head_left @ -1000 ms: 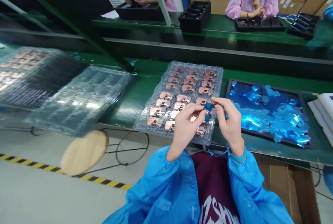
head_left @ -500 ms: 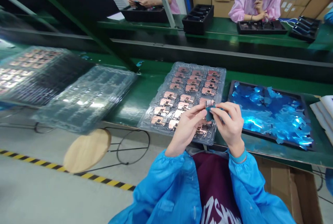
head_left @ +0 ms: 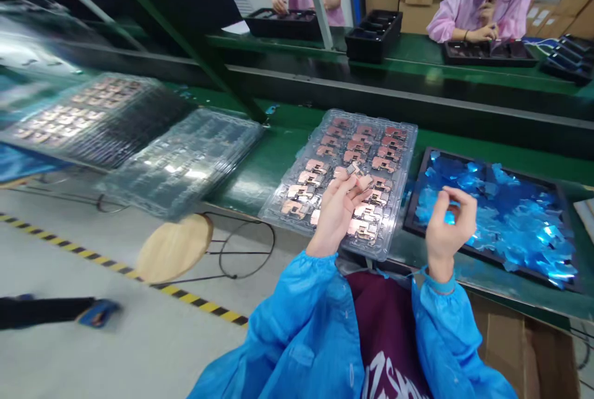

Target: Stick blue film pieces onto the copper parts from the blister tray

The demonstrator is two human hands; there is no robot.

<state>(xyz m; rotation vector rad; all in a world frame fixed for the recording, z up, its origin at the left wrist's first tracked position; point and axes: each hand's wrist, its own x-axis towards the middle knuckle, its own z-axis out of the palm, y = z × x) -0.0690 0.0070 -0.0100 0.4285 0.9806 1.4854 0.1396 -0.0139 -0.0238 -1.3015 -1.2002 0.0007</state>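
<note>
My left hand [head_left: 336, 213] is above the clear plastic tray [head_left: 404, 182] and pinches a small metal part [head_left: 353, 169] between its fingertips. Rows of copper-coloured parts [head_left: 357, 148] lie in the tray's pockets just beneath that hand. My right hand [head_left: 448, 226] is over a black tray [head_left: 416, 192] heaped with shiny blue film scraps [head_left: 515, 226]. Its thumb and fingers pinch a small blue film piece [head_left: 449, 218], mostly hidden by the fingers.
Clear trays [head_left: 180, 164] lie on the green conveyor [head_left: 245, 176] to the left, and white sheets [head_left: 585, 213] sit at the right edge. Beyond, co-workers in pink [head_left: 482, 9] handle black trays. A wooden stool [head_left: 174, 249] and someone's foot [head_left: 97, 312] are on the floor.
My hands have parted. The right hand moved right over the black tray with blue film, and the part in my left hand no longer shows blue. A foot appeared at lower left.
</note>
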